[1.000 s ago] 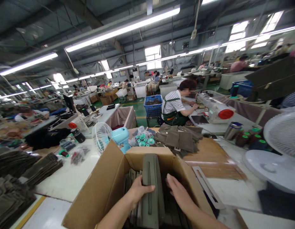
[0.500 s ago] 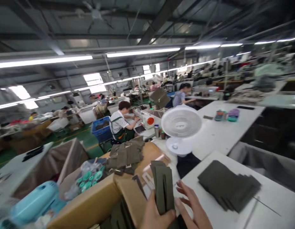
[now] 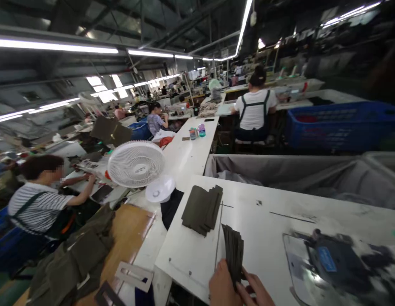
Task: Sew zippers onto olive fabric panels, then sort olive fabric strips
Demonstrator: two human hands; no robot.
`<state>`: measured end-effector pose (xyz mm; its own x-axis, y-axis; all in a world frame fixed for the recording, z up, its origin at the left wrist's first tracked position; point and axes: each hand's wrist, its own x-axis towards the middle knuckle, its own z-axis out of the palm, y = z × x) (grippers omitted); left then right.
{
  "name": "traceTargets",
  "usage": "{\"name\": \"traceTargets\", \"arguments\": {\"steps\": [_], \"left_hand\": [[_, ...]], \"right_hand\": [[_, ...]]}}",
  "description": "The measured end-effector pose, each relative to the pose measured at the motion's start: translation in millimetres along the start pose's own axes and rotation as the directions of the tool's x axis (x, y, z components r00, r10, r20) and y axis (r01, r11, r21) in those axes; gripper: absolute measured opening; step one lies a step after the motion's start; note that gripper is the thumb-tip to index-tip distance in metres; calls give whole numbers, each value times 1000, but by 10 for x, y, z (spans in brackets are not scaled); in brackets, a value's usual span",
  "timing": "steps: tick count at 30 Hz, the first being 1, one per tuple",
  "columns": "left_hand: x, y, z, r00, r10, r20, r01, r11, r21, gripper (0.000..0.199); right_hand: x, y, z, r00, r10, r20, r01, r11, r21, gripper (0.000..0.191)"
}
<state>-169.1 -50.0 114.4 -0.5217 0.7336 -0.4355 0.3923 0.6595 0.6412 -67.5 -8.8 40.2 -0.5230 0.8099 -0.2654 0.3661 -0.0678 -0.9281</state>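
Observation:
A bundle of dark olive fabric pieces (image 3: 233,248) stands on edge just above the white tabletop, its layers fanned at the upper end. My left hand (image 3: 223,284) is closed around its lower left side. From the right, my right hand (image 3: 255,291) grips the lower edge of the bundle, with its fingertips partly hidden behind the cloth. Beyond my hands, a flat, slightly fanned stack of the same olive pieces (image 3: 202,208) lies on the white table (image 3: 248,221).
A sewing machine (image 3: 340,263) sits at the right. A white fan (image 3: 138,163) stands ahead to the left, near a co-worker (image 3: 41,199). Olive cloth pieces (image 3: 72,259) lie on brown board, beside a pale slotted template (image 3: 133,275). A grey lined bin (image 3: 280,170) adjoins the table.
The view has swung right, bringing the sewing machine into sight. The bundle has moved from beside the cardboard box to over the white table. My right hand, previously spread beside it, now grips it.

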Motion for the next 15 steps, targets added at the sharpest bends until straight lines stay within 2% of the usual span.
{"name": "traceTargets", "arguments": {"steps": [2, 4, 7, 9, 12, 15], "left_hand": [[127, -25, 239, 997, 3, 75, 1, 999, -51, 47], [198, -52, 357, 989, 27, 146, -11, 994, -108, 45], [254, -104, 338, 970, 76, 232, -27, 978, -209, 48], [291, -155, 276, 961, 72, 266, 5, 960, -279, 48], [361, -245, 243, 961, 3, 275, 102, 924, -368, 42], [431, -311, 297, 958, -80, 275, 200, 875, -442, 48]], "right_hand": [[129, 146, -143, 998, 55, -17, -56, 997, -48, 58], [213, 235, -235, 994, 102, -49, -105, 992, -63, 56], [266, 258, -278, 990, 134, -52, -137, 988, -70, 52], [282, 219, -276, 988, 146, -41, -149, 986, -80, 48], [309, 145, -269, 986, 163, -32, -165, 980, -110, 50], [347, 110, -271, 983, 181, -27, -183, 972, -148, 59]]}}
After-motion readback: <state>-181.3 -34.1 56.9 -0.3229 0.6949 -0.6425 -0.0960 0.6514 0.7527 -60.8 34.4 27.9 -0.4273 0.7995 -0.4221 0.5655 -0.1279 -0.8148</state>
